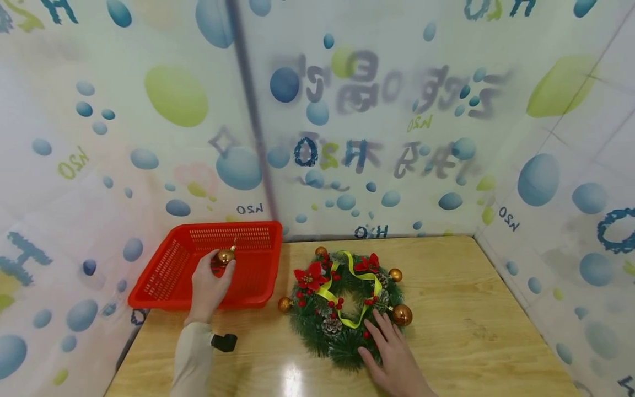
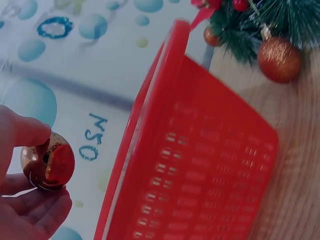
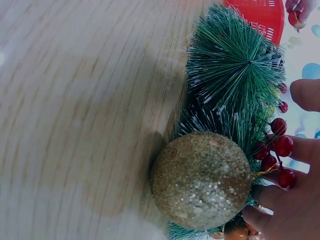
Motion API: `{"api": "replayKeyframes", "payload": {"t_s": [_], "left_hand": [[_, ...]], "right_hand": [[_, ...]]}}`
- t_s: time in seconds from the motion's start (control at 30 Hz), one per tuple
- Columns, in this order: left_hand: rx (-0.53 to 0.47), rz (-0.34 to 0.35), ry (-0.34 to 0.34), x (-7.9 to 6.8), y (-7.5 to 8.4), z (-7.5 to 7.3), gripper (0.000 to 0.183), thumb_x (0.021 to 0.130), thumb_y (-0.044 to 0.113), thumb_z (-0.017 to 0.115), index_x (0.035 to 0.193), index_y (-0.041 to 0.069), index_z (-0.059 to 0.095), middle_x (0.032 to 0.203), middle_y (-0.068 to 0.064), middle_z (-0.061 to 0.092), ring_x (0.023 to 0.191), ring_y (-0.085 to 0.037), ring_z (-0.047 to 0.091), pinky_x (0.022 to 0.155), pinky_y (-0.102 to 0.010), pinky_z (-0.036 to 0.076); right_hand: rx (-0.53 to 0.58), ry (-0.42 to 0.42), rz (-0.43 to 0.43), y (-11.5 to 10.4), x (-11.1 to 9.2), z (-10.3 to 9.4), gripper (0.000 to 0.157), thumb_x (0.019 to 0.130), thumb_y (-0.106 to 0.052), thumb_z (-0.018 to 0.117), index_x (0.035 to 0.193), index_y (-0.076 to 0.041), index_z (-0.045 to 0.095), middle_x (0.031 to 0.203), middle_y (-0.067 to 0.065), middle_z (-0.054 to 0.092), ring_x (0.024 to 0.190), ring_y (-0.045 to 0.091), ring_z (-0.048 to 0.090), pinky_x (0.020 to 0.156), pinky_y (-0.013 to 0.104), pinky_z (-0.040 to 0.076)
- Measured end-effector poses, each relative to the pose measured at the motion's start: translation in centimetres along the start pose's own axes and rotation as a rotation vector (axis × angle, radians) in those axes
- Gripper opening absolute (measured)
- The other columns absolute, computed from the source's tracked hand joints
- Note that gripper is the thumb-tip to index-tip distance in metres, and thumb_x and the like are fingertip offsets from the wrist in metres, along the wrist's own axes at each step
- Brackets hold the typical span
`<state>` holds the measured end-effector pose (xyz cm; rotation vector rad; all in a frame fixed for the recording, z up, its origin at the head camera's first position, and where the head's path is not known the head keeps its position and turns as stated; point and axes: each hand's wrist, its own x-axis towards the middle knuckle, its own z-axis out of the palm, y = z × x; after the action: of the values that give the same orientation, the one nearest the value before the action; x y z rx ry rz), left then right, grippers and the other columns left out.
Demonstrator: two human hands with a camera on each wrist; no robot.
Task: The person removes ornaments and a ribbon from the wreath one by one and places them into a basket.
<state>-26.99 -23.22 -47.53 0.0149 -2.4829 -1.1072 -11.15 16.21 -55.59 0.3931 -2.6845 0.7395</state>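
My left hand [image 1: 208,284] pinches a shiny gold bauble [image 1: 226,256] between thumb and fingers, above the red plastic basket [image 1: 274,264]. In the left wrist view the bauble [image 2: 49,162] shows a red reflection. A green Christmas wreath [image 1: 347,353] lies on the table, with red poinsettias [image 1: 311,277], pine cones [image 1: 332,327], red berries and a loosely looped yellow ribbon [image 1: 351,322]. At the wreath's lower right my right hand [image 1: 397,358] rests with its fingers spread. Close by these fingers, in the right wrist view, are red berries [image 3: 283,146] and a glittery gold bauble [image 3: 200,180].
The wooden table [image 1: 461,331] meets patterned wall sheeting [image 1: 347,182] at the back and sides. The basket stands left of the wreath, near the back edge. A small black object [image 1: 224,342] shows beside my left cuff. Other baubles [image 1: 395,274] sit around the wreath's rim.
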Motion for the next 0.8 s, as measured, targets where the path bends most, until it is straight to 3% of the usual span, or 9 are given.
{"api": "replayKeyframes", "payload": {"t_s": [0.23, 0.4, 0.5, 0.6, 0.7, 0.8], "left_hand": [[-0.003, -0.052, 0.004, 0.9, -1.8, -1.2, 0.054, 0.098, 0.022, 0.067, 0.141, -0.005, 0.048, 0.125, -0.024, 0.058, 0.109, -0.035, 0.060, 0.077, -0.003, 0.034], [-0.007, -0.073, 0.014, 1.7, -2.6, -1.8, 0.055, 0.098, 0.022, 0.066, 0.141, -0.006, 0.047, 0.125, -0.025, 0.057, 0.111, -0.037, 0.059, 0.075, 0.000, 0.031], [-0.004, -0.087, 0.001, 1.9, -2.8, -2.0, 0.055, 0.099, 0.022, 0.065, 0.142, -0.006, 0.046, 0.127, -0.026, 0.055, 0.113, -0.038, 0.057, 0.081, -0.012, 0.041], [-0.010, -0.122, -0.031, 1.9, -2.8, -2.2, 0.058, 0.100, 0.023, 0.063, 0.145, -0.006, 0.042, 0.135, -0.028, 0.050, 0.120, -0.041, 0.051, 0.095, -0.037, 0.049], [-0.022, -0.154, -0.057, 1.8, -3.0, -2.3, 0.059, 0.102, 0.024, 0.059, 0.148, -0.005, 0.037, 0.143, -0.029, 0.044, 0.128, -0.045, 0.044, 0.107, -0.057, 0.045], [-0.029, -0.157, -0.063, 1.7, -3.1, -2.3, 0.059, 0.103, 0.025, 0.058, 0.149, -0.005, 0.037, 0.146, -0.029, 0.041, 0.131, -0.046, 0.041, 0.110, -0.062, 0.041]], "right_hand": [[-0.007, 0.001, 0.014, -0.3, -0.2, -0.1, 0.049, 0.096, -0.033, 0.070, 0.136, -0.007, 0.063, 0.152, 0.020, 0.050, 0.134, 0.049, 0.049, 0.097, 0.069, 0.049], [0.001, -0.026, 0.044, -0.6, -0.4, -0.4, 0.049, 0.098, -0.036, 0.067, 0.137, -0.006, 0.062, 0.152, 0.019, 0.050, 0.135, 0.049, 0.049, 0.098, 0.069, 0.048], [0.010, -0.044, 0.064, -0.7, -0.4, -0.5, 0.050, 0.098, -0.037, 0.065, 0.138, -0.006, 0.062, 0.153, 0.019, 0.049, 0.136, 0.049, 0.047, 0.099, 0.069, 0.047], [0.016, -0.052, 0.068, -0.7, -0.3, -0.4, 0.050, 0.098, -0.038, 0.065, 0.138, -0.007, 0.062, 0.153, 0.019, 0.048, 0.137, 0.049, 0.047, 0.099, 0.069, 0.047], [0.019, -0.049, 0.062, -0.7, -0.2, -0.3, 0.050, 0.098, -0.037, 0.066, 0.137, -0.007, 0.062, 0.153, 0.020, 0.049, 0.137, 0.050, 0.047, 0.099, 0.069, 0.047], [0.013, -0.038, 0.059, -0.6, -0.1, -0.2, 0.050, 0.098, -0.036, 0.066, 0.138, -0.007, 0.062, 0.153, 0.020, 0.048, 0.137, 0.049, 0.047, 0.099, 0.069, 0.047]]}}
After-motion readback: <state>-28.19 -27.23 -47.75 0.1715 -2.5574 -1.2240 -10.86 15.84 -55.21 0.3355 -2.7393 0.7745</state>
